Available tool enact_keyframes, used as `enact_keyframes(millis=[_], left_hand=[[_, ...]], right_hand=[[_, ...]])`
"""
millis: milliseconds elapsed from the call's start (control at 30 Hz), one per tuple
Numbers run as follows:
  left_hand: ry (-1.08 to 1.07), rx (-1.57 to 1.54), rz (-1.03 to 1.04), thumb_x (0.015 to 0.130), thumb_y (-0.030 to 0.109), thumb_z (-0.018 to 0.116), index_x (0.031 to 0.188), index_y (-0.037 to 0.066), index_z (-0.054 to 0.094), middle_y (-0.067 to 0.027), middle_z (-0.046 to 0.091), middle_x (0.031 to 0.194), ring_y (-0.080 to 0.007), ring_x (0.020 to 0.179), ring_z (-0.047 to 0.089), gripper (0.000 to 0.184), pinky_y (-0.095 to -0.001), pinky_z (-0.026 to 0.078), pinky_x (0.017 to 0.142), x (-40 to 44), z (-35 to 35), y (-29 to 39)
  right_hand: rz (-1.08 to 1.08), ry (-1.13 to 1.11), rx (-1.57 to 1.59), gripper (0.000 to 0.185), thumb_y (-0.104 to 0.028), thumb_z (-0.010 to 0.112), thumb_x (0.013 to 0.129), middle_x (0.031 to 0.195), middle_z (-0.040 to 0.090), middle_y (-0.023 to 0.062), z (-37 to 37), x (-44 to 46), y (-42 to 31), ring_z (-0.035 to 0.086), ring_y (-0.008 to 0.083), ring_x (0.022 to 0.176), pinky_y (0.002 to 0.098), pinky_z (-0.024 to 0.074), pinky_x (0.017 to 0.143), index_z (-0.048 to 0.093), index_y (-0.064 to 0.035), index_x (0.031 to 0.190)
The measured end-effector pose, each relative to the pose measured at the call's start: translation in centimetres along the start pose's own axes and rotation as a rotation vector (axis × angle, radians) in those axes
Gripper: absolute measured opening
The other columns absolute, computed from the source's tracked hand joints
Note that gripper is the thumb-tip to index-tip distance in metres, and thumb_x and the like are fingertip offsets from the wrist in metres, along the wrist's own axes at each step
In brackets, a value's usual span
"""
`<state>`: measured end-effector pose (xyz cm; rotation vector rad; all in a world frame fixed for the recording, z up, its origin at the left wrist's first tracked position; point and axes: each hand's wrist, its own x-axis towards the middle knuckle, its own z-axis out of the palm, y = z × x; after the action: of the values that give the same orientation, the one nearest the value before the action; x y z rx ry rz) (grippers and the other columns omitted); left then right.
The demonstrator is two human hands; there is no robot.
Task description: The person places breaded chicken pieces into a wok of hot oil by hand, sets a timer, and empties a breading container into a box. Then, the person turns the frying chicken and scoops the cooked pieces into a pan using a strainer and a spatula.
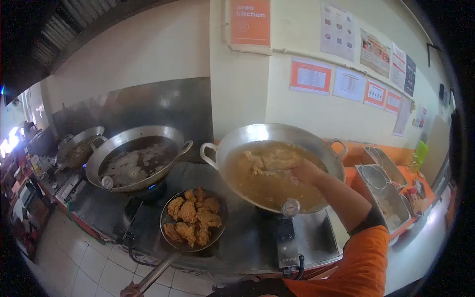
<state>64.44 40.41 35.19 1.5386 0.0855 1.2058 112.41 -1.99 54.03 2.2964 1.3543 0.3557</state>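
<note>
My left hand [131, 290] is closed around the long metal handle of a wire strainer [163, 267], low at the left. Several pieces of golden-brown fried chicken [190, 218] fill its round basket, which is over the steel counter. On the right, my right hand [303, 171] reaches low over a large two-handled wok [252, 132] of cloudy, bubbling oil. Pale battered pieces [257, 162] show at the oil's surface just left of the fingers. Those fingers blur into the oil, so whether they grip anything is unclear. A dial thermometer [291, 207] is at the wok's front rim.
Left of this wok stands a second wok [170, 132] of dark, foaming oil, with another thermometer [107, 182] at its rim. A smaller wok [96, 131] is farther left. At right, metal trays [396, 208] and a round sieve [374, 176] sit on an orange counter.
</note>
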Motion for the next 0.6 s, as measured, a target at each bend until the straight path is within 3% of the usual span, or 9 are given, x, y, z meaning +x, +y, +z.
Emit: enact_keyframes(millis=[67, 133, 200, 267, 300, 367, 400, 433, 600], left_hand=[[-0.008, 0.034, -0.016, 0.072, 0.013, 0.060, 0.080, 0.007, 0.049, -0.0073, 0.052, 0.079, -0.0243, 0.079, 0.051, 0.014, -0.0445, 0.038, 0.083, 0.3, -0.5, 0.0], [0.007, 0.076, -0.039, 0.073, 0.014, 0.059, 0.081, 0.007, 0.048, -0.0072, 0.052, 0.079, -0.0241, 0.079, 0.052, 0.015, -0.0438, 0.038, 0.083, 0.7, -0.2, 0.5], [0.021, 0.077, -0.064, 0.073, 0.013, 0.058, 0.083, 0.007, 0.049, -0.0088, 0.052, 0.081, -0.0248, 0.079, 0.052, 0.015, -0.0426, 0.039, 0.081, 0.3, -0.7, 0.0], [-0.022, 0.106, -0.086, 0.074, 0.014, 0.058, 0.083, 0.006, 0.049, -0.0101, 0.053, 0.082, -0.0251, 0.079, 0.053, 0.014, -0.0410, 0.041, 0.079, 0.3, -1.7, -0.5], [-0.044, -0.031, -0.099, 0.075, 0.016, 0.056, 0.081, 0.005, 0.051, -0.0127, 0.055, 0.083, -0.0256, 0.081, 0.053, 0.014, -0.0372, 0.042, 0.074, 0.4, -2.2, -0.8], [0.015, -0.003, -0.147, 0.066, 0.021, 0.065, 0.073, 0.005, 0.052, -0.0080, 0.055, 0.076, -0.0215, 0.080, 0.052, 0.022, -0.0360, 0.039, 0.078, 0.5, -2.3, -1.7], [0.046, 0.008, -0.168, 0.062, 0.024, 0.069, 0.069, 0.006, 0.052, -0.0057, 0.055, 0.073, -0.0195, 0.079, 0.052, 0.026, -0.0353, 0.038, 0.081, 0.6, -2.2, -1.8], [0.156, -0.005, -0.247, 0.048, 0.024, 0.079, 0.064, 0.007, 0.052, -0.0051, 0.055, 0.070, -0.0202, 0.078, 0.053, 0.036, -0.0388, 0.037, 0.081, 1.7, -0.3, 0.8], [0.096, -0.010, -0.218, 0.048, 0.022, 0.078, 0.064, 0.007, 0.052, -0.0059, 0.055, 0.070, -0.0222, 0.078, 0.053, 0.034, -0.0386, 0.038, 0.080, 2.0, -1.9, -0.9]], right_hand=[[0.250, 0.066, 0.611, 0.023, -0.012, 0.049, 0.073, 0.066, 0.055, 0.0031, -0.3, -0.3, -1.5, 0.053, 0.0159, 0.059, 0.0276, 0.0431, 0.055, 0.058, -0.0057, 0.093], [0.463, 0.105, 0.978, 0.023, -0.011, 0.047, 0.075, 0.064, 0.052, 0.0027, -2.5, -0.8, -3.4, 0.049, 0.0132, 0.055, 0.0264, 0.0411, 0.051, 0.057, -0.0046, 0.095], [0.641, 0.129, 1.094, 0.023, -0.010, 0.046, 0.077, 0.062, 0.051, 0.0024, -8.9, -1.2, -6.8, 0.046, 0.0110, 0.053, 0.0254, 0.0392, 0.049, 0.056, -0.0042, 0.097], [0.616, 0.158, 0.991, 0.024, -0.009, 0.046, 0.076, 0.064, 0.052, 0.0040, -7.7, -1.3, -7.0, 0.047, 0.0111, 0.054, 0.0254, 0.0399, 0.050, 0.056, -0.0049, 0.098], [0.600, 0.172, 0.940, 0.024, -0.008, 0.046, 0.076, 0.064, 0.053, 0.0047, -7.0, -1.6, -6.9, 0.048, 0.0112, 0.054, 0.0254, 0.0402, 0.050, 0.056, -0.0053, 0.098], [0.332, 0.178, 0.694, 0.025, -0.009, 0.047, 0.076, 0.068, 0.054, 0.0058, -5.7, -3.4, -6.1, 0.049, 0.0117, 0.057, 0.0257, 0.0407, 0.051, 0.056, -0.0073, 0.099], [0.323, 0.179, 0.745, 0.024, -0.008, 0.047, 0.076, 0.069, 0.054, 0.0058, -5.4, -3.7, -6.0, 0.049, 0.0119, 0.057, 0.0255, 0.0407, 0.051, 0.056, -0.0072, 0.098], [0.313, 0.179, 0.797, 0.024, -0.008, 0.047, 0.076, 0.069, 0.054, 0.0058, -5.5, -3.9, -6.1, 0.049, 0.0120, 0.057, 0.0254, 0.0407, 0.051, 0.056, -0.0072, 0.098], [0.953, 0.093, 1.908, 0.020, -0.005, 0.051, 0.073, 0.065, 0.053, 0.0029, -9.5, -6.6, -7.6, 0.048, 0.0119, 0.051, 0.0231, 0.0391, 0.043, 0.055, -0.0017, 0.093]])
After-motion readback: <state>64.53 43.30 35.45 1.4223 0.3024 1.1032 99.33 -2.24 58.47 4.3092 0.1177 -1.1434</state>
